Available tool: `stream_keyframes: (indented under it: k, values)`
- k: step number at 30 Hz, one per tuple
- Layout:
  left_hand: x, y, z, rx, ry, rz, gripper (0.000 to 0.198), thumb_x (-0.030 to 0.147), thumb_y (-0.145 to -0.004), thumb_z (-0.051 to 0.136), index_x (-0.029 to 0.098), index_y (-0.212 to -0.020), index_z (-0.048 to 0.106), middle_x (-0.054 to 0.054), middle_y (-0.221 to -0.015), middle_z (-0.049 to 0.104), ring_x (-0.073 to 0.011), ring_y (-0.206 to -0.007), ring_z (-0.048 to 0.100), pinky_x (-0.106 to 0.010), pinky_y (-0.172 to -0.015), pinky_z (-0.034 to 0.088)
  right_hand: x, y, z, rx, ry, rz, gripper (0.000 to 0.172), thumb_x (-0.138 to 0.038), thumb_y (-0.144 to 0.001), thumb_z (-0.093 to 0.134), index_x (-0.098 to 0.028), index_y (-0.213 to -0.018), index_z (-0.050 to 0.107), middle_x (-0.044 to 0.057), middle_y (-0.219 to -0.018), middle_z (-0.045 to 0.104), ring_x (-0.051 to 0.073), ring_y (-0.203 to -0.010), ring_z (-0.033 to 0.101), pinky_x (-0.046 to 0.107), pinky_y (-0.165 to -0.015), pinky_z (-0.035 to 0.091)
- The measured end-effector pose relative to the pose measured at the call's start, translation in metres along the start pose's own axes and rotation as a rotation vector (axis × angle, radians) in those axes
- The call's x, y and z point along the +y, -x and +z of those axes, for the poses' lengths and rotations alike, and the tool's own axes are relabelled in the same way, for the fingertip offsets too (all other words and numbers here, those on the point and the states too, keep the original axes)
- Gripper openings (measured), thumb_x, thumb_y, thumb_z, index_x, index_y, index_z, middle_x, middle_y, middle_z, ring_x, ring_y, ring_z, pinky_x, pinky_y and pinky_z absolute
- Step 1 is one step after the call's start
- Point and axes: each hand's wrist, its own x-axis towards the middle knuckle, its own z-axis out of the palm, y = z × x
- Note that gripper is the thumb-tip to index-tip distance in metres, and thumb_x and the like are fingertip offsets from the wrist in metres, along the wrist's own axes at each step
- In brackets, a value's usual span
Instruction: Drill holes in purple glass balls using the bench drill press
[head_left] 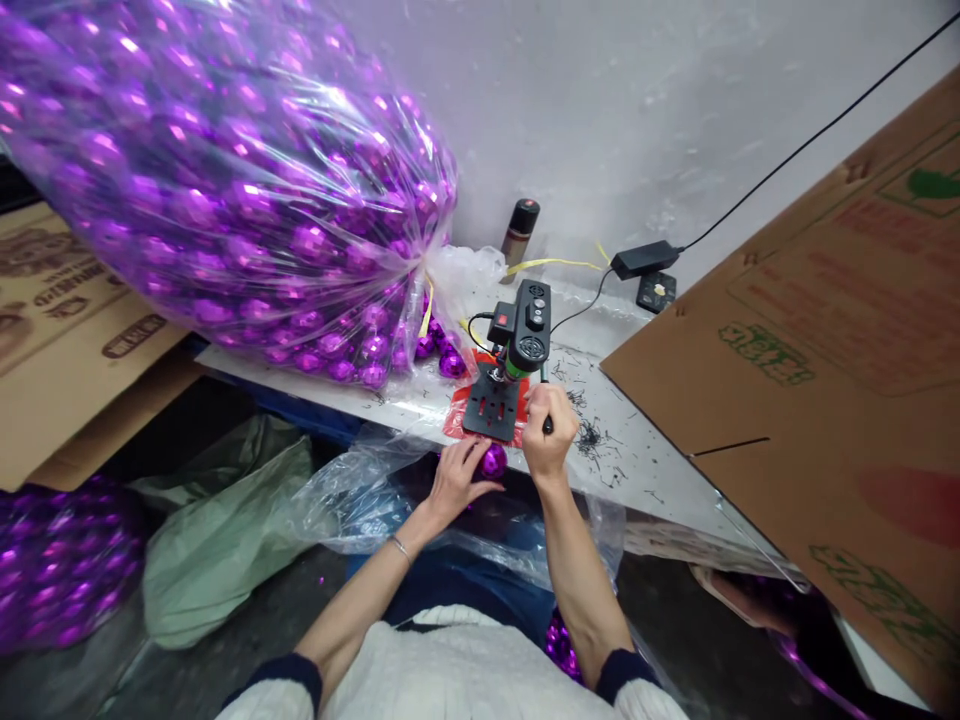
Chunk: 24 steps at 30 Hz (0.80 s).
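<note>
A small black bench drill press (525, 335) stands on the white table, its slotted black base plate (491, 405) lying on red sheeting. My right hand (550, 430) is closed round the lever handle (548, 425) at the machine's right side; a black end pokes out of the fist. Just in front of the base plate, my left hand (456, 478) has a shiny purple ball (493, 461) between its thumb and fingertips. How firmly it presses on the ball is not clear. Clear plastic sheeting (360, 500) hangs over my lap below both hands.
A huge clear bag (247, 200) of purple balls leans at the left, with a few loose balls (451, 364) by its tied neck. Behind stand a spray can (520, 235) and a power adapter (645, 259). Dark shavings (592, 435) litter the table. A large carton (810, 370) is at the right.
</note>
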Motion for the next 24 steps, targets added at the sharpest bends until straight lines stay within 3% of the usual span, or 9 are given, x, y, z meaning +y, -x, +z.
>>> stream_keyframes:
  k: [3,7,10,12,14,15,20,24]
  values:
    - [-0.005,-0.007,-0.008,0.062,-0.049,-0.060,0.081,0.075,-0.078,0.058,0.016,-0.133,0.058,-0.020,-0.125,0.065,-0.0338,-0.116,0.062,-0.045,-0.097,0.047,0.003,0.007,0.002,0.006,-0.006,-0.003,0.028,-0.016,-0.097,0.041,-0.021,-0.071,0.050,0.001,-0.072,0.057,0.013,-0.070,0.056,0.028,-0.068,0.044]
    - [-0.032,-0.091,-0.028,0.211,-0.105,-0.253,0.050,0.046,-0.102,0.031,0.014,-0.130,0.058,-0.020,-0.128,0.063,-0.0304,-0.121,0.058,-0.046,-0.103,0.041,0.003,0.010,0.003,0.011,-0.010,0.005,0.028,-0.017,-0.097,0.041,-0.021,-0.071,0.051,0.002,-0.072,0.058,0.014,-0.069,0.056,0.029,-0.069,0.045]
    - [-0.051,-0.152,-0.041,-0.011,-0.250,-0.382,0.041,0.039,-0.099,0.045,0.011,-0.124,0.061,-0.022,-0.118,0.067,-0.0337,-0.112,0.062,-0.049,-0.100,0.043,0.003,0.010,0.002,0.003,-0.013,-0.003,0.028,-0.017,-0.097,0.042,-0.021,-0.071,0.051,0.001,-0.072,0.058,0.013,-0.070,0.056,0.029,-0.069,0.045]
    - [-0.058,-0.173,-0.045,-0.221,-0.305,-0.442,0.045,0.041,-0.092,0.061,0.009,-0.122,0.062,-0.023,-0.109,0.069,-0.0366,-0.106,0.065,-0.050,-0.097,0.046,0.003,0.011,0.002,-0.004,-0.009,-0.013,0.028,-0.016,-0.096,0.042,-0.021,-0.071,0.051,0.001,-0.073,0.058,0.013,-0.071,0.057,0.028,-0.069,0.045]
    - [-0.060,-0.178,-0.047,-0.318,-0.287,-0.473,0.052,0.042,-0.086,0.069,0.009,-0.125,0.060,-0.022,-0.108,0.069,-0.0378,-0.105,0.066,-0.050,-0.095,0.048,0.004,0.011,0.001,-0.011,-0.005,-0.027,0.027,-0.015,-0.096,0.042,-0.020,-0.071,0.051,0.002,-0.074,0.058,0.013,-0.071,0.057,0.027,-0.068,0.045]
    - [-0.060,-0.177,-0.048,-0.303,-0.251,-0.484,0.055,0.042,-0.085,0.070,0.011,-0.128,0.058,-0.022,-0.112,0.068,-0.0376,-0.107,0.066,-0.050,-0.094,0.049,0.005,0.011,0.001,-0.014,-0.002,-0.036,0.027,-0.014,-0.096,0.042,-0.020,-0.072,0.051,0.002,-0.074,0.058,0.013,-0.071,0.057,0.027,-0.068,0.045]
    - [-0.053,-0.147,-0.059,0.012,0.226,-0.494,0.057,0.047,-0.089,0.064,0.021,-0.138,0.051,-0.013,-0.122,0.067,-0.0260,-0.108,0.067,-0.040,-0.095,0.053,0.005,0.008,-0.001,-0.026,0.009,-0.056,0.026,-0.014,-0.096,0.042,-0.020,-0.072,0.052,0.002,-0.074,0.059,0.013,-0.071,0.057,0.027,-0.067,0.045]
    - [-0.036,-0.111,-0.056,-0.006,0.641,-0.587,0.050,0.052,-0.097,0.048,0.026,-0.140,0.050,-0.008,-0.112,0.071,-0.0186,-0.086,0.071,-0.032,-0.075,0.060,0.003,0.002,-0.002,-0.018,0.005,-0.034,0.027,-0.016,-0.096,0.042,-0.020,-0.073,0.054,0.002,-0.072,0.060,0.014,-0.069,0.057,0.029,-0.067,0.045]
